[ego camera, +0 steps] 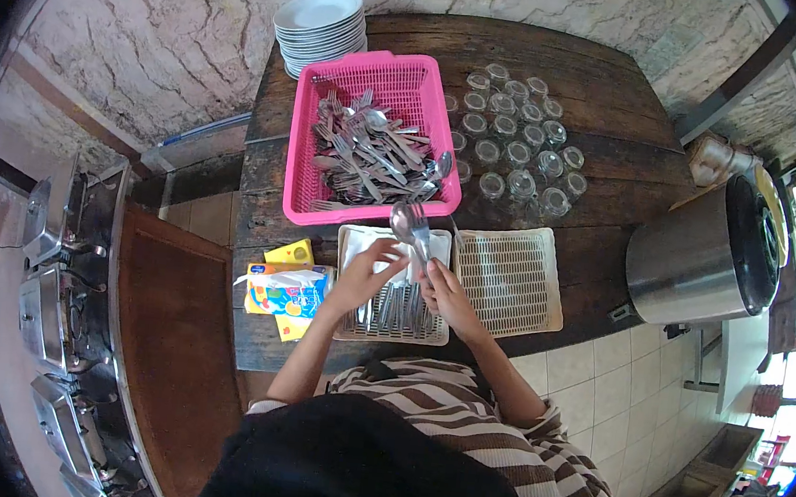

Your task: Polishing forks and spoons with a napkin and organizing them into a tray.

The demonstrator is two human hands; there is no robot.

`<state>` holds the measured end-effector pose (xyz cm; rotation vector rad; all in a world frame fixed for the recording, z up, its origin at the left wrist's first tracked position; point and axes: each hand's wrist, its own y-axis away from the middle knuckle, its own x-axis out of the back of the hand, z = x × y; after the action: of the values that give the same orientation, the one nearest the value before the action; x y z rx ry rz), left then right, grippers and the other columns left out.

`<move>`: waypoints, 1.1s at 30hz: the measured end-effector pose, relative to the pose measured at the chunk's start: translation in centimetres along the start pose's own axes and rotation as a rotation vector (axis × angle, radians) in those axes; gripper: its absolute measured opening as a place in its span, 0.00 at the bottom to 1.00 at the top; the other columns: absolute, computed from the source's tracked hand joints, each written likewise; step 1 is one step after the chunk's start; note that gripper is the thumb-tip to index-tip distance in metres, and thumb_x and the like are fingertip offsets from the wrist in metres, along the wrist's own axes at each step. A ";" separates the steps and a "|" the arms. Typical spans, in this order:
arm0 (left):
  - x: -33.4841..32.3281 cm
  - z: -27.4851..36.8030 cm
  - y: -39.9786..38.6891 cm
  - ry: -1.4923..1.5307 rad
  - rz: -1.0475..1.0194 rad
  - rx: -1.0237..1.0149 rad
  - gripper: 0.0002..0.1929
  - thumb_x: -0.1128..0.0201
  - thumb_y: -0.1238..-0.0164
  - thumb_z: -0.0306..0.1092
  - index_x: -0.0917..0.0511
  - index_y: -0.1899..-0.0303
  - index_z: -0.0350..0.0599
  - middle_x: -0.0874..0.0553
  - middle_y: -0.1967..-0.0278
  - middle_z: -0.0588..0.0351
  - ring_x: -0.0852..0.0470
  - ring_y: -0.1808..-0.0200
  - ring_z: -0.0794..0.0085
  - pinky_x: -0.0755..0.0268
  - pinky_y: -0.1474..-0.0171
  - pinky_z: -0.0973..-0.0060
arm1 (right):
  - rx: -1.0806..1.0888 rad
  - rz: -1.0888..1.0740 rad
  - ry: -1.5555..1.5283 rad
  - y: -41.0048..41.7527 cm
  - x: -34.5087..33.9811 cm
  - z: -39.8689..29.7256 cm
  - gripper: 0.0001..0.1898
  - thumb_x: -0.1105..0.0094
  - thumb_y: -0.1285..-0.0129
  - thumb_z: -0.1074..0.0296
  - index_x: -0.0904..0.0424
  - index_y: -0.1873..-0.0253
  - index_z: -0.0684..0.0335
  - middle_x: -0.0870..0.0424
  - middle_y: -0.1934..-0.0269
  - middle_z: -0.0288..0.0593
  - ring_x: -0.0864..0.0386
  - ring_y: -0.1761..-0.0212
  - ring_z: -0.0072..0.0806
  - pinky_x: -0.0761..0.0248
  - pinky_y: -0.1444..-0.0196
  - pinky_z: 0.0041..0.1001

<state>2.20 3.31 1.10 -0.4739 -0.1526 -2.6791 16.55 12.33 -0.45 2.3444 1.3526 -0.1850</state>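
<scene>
My right hand grips the handles of a metal spoon and a fork, heads pointing away from me. Beside it, my left hand has its fingers apart and appears to hold nothing. Both hands are over a cream plastic basket. White napkins lie at its far end, and a row of cutlery fills the near part. Beyond stands a pink plastic basket heaped with loose forks, spoons and knives.
A second cream basket adjoins on the right. Upturned glass jars or glasses stand behind it. A plate stack is at the far left, tissue packs at the near left. A large steel pot stands right of the wooden table.
</scene>
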 end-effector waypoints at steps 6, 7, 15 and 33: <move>6.2 -5.6 2.9 -0.757 0.062 0.109 0.22 0.39 0.60 0.32 0.30 0.56 0.45 0.23 0.61 0.52 0.25 0.57 0.59 0.35 0.54 0.66 | -0.027 0.004 -0.045 0.4 0.7 0.2 0.14 0.68 0.34 0.58 0.36 0.58 0.61 0.47 0.83 0.26 0.50 0.87 0.11 0.55 0.86 0.12; 7.2 -6.6 3.5 -0.875 -0.004 0.246 0.23 0.39 0.62 0.31 0.30 0.56 0.47 0.24 0.61 0.52 0.26 0.56 0.59 0.36 0.52 0.66 | -0.027 -0.001 -0.031 0.5 0.6 0.0 0.13 0.68 0.33 0.58 0.36 0.57 0.61 0.47 0.83 0.26 0.49 0.87 0.11 0.55 0.87 0.12; 13.2 -6.4 5.0 -0.614 0.006 0.337 0.10 0.40 0.58 0.29 0.20 0.69 0.45 0.19 0.72 0.49 0.20 0.68 0.61 0.30 0.64 0.71 | 0.011 -0.012 -0.017 0.2 0.4 -0.7 0.12 0.70 0.33 0.61 0.39 0.54 0.60 0.46 0.81 0.28 0.49 0.87 0.11 0.51 0.87 0.12; 12.6 -4.2 3.1 -0.469 0.397 0.148 0.11 0.45 0.54 0.26 0.22 0.65 0.41 0.22 0.77 0.46 0.22 0.77 0.67 0.34 0.73 0.75 | 0.240 -0.079 0.485 -3.9 -2.7 2.8 0.15 0.49 0.41 0.60 0.38 0.59 0.65 0.28 0.73 0.41 0.29 0.73 0.24 0.35 0.70 0.25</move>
<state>-8.63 -4.99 1.70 -0.9663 -0.3476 -2.1169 12.09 10.69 -3.21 2.6482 1.7281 0.2284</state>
